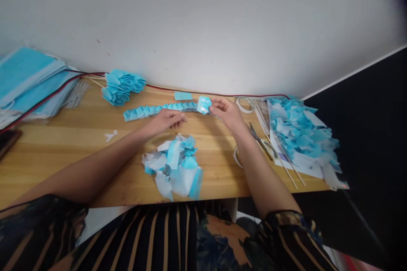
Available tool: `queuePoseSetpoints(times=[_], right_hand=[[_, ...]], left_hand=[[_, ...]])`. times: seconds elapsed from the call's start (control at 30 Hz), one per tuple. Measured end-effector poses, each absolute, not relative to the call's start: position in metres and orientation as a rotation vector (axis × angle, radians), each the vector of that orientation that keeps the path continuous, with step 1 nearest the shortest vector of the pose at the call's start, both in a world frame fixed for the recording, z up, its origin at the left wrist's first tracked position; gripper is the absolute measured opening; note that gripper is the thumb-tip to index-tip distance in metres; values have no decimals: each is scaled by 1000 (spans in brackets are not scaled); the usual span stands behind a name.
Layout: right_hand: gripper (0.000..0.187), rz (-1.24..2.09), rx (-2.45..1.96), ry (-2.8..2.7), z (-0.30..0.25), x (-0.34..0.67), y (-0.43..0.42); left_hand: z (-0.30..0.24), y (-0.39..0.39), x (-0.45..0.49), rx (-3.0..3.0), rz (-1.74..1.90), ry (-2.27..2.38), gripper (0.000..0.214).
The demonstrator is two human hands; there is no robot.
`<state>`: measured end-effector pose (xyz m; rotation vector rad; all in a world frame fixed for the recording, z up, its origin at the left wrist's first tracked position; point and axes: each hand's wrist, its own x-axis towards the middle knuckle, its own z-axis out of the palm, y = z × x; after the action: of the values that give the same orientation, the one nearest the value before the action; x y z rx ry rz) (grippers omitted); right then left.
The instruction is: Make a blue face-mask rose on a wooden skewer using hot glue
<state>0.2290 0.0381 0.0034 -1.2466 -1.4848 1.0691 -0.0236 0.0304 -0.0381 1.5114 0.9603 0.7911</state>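
Observation:
A long strip of folded blue paper petals lies across the wooden table near the wall. My right hand pinches the strip's rolled right end, fingers closed around it. My left hand rests on the strip just left of that, fingers curled and pressing it down. A finished blue paper flower lies behind the strip's left end. A small blue paper square sits by the wall.
A heap of blue and white paper scraps lies near the front edge. At right are scissors, tape rolls, thin wooden sticks and a pile of cut blue pieces. Stacked blue sheets sit far left.

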Motion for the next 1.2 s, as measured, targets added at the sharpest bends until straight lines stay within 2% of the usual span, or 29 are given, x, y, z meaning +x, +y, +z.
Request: queuePoseSetpoints(times=[0.1,0.27,0.4,0.57,0.77,1.2], right_hand=[[34,1048,-1222,-1547,5,226,24],[26,887,-1213,-1794,11,215,14],[35,741,-1186,-2018,13,207,13],[47,618,-1201,-2159,16,194,14],[36,897,-1109,-1888,7,194,16],[49,1332,-1073,-1496,-18,193,3]], left_hand=[[-33,30,-24,1473,855,951,56],[-23,26,-24,1481,860,924,53],[-22,27,-26,1501,877,897,57],[-22,28,-26,1474,911,871,42],[-27,31,-25,1315,1024,871,38],[-29,27,-22,1258,1060,853,33]])
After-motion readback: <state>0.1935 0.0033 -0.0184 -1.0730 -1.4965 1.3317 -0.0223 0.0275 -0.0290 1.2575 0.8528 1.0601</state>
